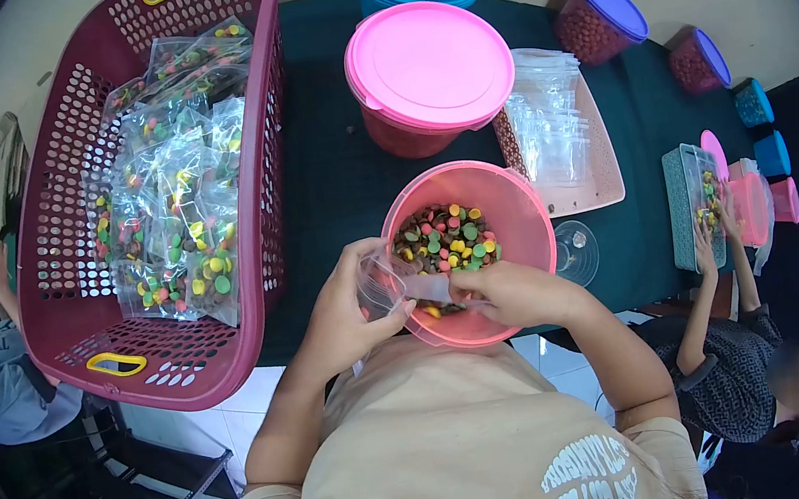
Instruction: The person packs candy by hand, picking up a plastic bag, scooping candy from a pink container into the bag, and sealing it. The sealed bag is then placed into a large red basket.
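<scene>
Covering most of the view is the dark green tabletop (341, 186), w/ a big red basket (76, 322) on its left side, full of sealed candy packs (177, 208). Next in size is the pink-lid tub (429, 64), further back, & a tray of empty clear bags (555, 128) just right of it. Close to the person sits the pink bowl (519, 198), holding colored candy buttons (444, 239). A 2nd person sits at the far right w/ small tubs.

Smallest bit: the little clear bag (394, 285), held right over the near edge of the bowl. The left hand (347, 312) is curled around the bag, fingers closed on its side. The right hand (516, 290) is mostly closed too, pinching the bag's other end; can't tell if it has candy in it.

To do this bit well, I think: keep the bag mouth wide & low over the bowl so dropped candy falls back in, don't squeeze hard, & keep the top strip clean so it can seal
</scene>
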### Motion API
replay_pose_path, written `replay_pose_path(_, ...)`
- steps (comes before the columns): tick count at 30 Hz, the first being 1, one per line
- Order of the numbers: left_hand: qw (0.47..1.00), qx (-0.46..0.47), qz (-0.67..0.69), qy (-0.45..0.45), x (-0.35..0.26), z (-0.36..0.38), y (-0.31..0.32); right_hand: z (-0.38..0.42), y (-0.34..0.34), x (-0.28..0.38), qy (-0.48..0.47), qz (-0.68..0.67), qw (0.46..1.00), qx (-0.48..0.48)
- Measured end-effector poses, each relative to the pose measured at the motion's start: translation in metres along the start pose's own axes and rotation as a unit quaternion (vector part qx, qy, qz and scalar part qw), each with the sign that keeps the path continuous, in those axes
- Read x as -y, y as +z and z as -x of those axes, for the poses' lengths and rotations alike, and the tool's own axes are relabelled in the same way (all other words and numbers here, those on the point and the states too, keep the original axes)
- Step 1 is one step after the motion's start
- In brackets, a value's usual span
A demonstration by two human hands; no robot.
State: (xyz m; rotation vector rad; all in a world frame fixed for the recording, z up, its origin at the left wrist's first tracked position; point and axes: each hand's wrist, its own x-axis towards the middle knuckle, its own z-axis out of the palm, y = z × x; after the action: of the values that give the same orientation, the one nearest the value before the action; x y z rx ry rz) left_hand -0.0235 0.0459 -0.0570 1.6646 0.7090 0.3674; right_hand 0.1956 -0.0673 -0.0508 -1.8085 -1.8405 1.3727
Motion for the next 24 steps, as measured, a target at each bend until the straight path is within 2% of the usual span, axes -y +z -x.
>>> replay_pose_path(2,1.000,0.003,-0.005,-0.002,0.002,0.000,0.000,0.005,-0.002,0.002,0.022,0.009,0.999,0.043)
replay_pose_path(6,1.000,0.011,-0.003,-0.003,-0.003,0.001,0.000,0.013,-0.013,0.004,0.062,0.013,0.997,0.039)
replay_pose_path(8,0.999,0.017,-0.017,-0.021,-0.004,0.002,0.001,0.019,-0.020,0.004,0.062,0.025,0.998,-0.013)
replay_pose_path(12,1.000,-0.007,-0.009,0.008,0.003,0.003,0.002,0.031,-0.030,0.004,0.049,-0.008,0.997,-0.054)
replay_pose_path(15,1.000,-0.019,-0.016,0.017,0.000,0.005,0.002,0.038,-0.035,0.004,0.083,-0.086,0.991,-0.062)
replay_pose_path(17,0.999,-0.020,-0.021,0.015,-0.004,0.006,0.003,0.043,-0.033,-0.002,0.052,-0.163,0.975,-0.141)
replay_pose_path(20,0.998,-0.056,-0.033,0.026,-0.004,0.008,0.006,0.050,-0.034,-0.008,0.041,-0.181,0.967,-0.175)
replay_pose_path(23,0.991,-0.069,-0.090,0.072,-0.002,0.008,0.006,0.058,-0.040,-0.004,0.051,-0.172,0.959,-0.218)
replay_pose_path(24,0.984,-0.043,-0.149,0.085,-0.007,0.008,0.004,0.061,-0.042,-0.004,0.051,-0.172,0.959,-0.219)
